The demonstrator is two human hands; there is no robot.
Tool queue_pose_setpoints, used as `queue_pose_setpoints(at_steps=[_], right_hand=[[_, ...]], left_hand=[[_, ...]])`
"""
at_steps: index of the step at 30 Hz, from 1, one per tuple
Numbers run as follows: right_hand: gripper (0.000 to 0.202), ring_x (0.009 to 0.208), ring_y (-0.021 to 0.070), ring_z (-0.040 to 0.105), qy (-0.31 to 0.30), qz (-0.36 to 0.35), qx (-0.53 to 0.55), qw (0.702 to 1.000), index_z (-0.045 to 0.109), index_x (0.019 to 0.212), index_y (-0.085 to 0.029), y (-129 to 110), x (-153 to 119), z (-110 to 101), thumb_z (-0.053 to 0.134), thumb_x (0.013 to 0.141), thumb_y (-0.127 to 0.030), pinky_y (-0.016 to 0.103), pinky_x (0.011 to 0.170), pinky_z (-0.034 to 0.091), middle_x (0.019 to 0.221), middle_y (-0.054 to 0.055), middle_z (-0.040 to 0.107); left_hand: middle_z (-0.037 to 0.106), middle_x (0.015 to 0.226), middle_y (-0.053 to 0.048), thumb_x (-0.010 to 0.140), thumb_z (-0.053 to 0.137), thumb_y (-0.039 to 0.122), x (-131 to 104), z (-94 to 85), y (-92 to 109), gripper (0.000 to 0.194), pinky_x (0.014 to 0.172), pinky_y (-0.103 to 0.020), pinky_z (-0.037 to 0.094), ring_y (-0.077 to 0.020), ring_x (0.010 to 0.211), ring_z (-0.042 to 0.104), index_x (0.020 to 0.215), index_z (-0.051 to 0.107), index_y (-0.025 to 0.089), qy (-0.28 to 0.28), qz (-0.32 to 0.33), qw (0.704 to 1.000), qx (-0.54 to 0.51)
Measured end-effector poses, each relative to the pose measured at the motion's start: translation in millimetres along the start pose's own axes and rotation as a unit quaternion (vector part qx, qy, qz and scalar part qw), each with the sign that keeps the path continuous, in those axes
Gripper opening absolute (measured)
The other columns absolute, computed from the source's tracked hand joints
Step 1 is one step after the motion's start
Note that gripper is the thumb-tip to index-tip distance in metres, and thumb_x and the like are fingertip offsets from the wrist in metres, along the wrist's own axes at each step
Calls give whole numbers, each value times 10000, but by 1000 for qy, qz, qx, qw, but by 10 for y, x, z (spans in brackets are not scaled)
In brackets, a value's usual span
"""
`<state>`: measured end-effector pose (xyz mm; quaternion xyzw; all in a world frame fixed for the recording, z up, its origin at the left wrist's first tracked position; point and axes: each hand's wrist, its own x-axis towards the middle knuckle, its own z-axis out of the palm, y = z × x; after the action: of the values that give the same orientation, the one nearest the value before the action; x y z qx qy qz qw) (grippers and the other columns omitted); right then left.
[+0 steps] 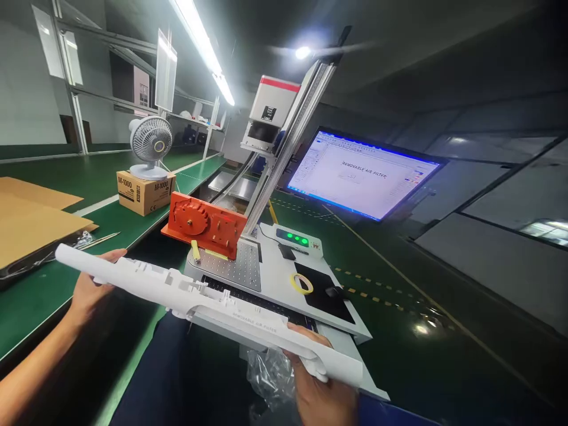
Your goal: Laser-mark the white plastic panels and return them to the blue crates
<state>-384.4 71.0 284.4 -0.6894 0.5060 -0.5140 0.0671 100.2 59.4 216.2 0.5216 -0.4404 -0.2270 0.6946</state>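
Note:
A long white plastic part [208, 302] slants across the front of the view, with small ribs and clips along its upper edge and grey lettering reading "REMOVABLE AIR FILTER" right of its middle. My left hand [91, 290] is wrapped round it near the left end, its fingers partly behind the part. Near the right end, my right hand [315, 373] grips the part from below, fingertips showing above its upper edge. Just beyond the part is a marking machine's perforated metal plate [244, 269], bearing an orange-red fixture [204, 225]. The machine's white head [273, 106] is mounted on an upright column.
A monitor [364, 174] showing the same lettering stands behind right. Yellow tape [301, 283] and a black mouse [336, 293] lie on the machine's base. At left, a fan [151, 142] tops a cardboard box [144, 195], beside cardboard sheets [35, 222]. Clear plastic bag [270, 376] hangs below.

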Motion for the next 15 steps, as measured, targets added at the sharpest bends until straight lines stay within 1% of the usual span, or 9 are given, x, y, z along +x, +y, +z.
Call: queue_pose_setpoints(at_steps=[4,5,9,11,13,15], right_hand=[[352,1019,313,774,25,26,10,999,835,1058,-218,-56,-86,-34,728,1015,-550,400,962,638,1079,108,808],[351,1037,312,772,23,23,5,999,836,1068,-222,-52,-98,-52,713,1026,-548,396,968,634,1094,106,807],[289,1012,292,791,-14,-47,-42,998,838,1101,-225,26,-102,-160,687,1047,-465,354,919,648,1136,93,815],[272,986,287,799,-15,-65,-64,996,837,1105,-221,63,-87,-210,684,1049,-439,345,902,655,1123,90,821],[268,970,293,802,-9,-67,-69,995,838,1085,-216,69,-74,-245,686,1049,-433,350,895,660,1084,92,826],[282,957,300,804,-7,-66,-67,996,843,1068,-217,42,-71,-269,689,1045,-452,355,881,665,1057,95,829]], left_hand=[[710,1473,-178,603,931,744,-101,-47,151,823,1191,-623,515,-491,1364,635,1203,716,223,2,2,1000,0],[708,1478,-174,603,931,744,-124,-55,194,820,1189,-620,517,-490,1368,633,1203,717,228,-1,1,1000,1],[731,1444,-150,616,930,724,-219,-53,351,753,1179,-621,521,-482,1375,632,1163,717,252,-6,9,1000,5],[753,1402,-135,635,935,679,-261,-42,387,671,1111,-601,567,-468,1333,662,1111,714,261,2,16,1000,-2],[759,1383,-121,667,928,643,-287,-40,385,590,1044,-569,602,-445,1285,691,1064,709,265,6,23,1000,-10],[748,1406,-128,677,918,644,-296,-49,362,592,1026,-554,609,-440,1274,695,1076,712,258,0,19,1000,-9]])
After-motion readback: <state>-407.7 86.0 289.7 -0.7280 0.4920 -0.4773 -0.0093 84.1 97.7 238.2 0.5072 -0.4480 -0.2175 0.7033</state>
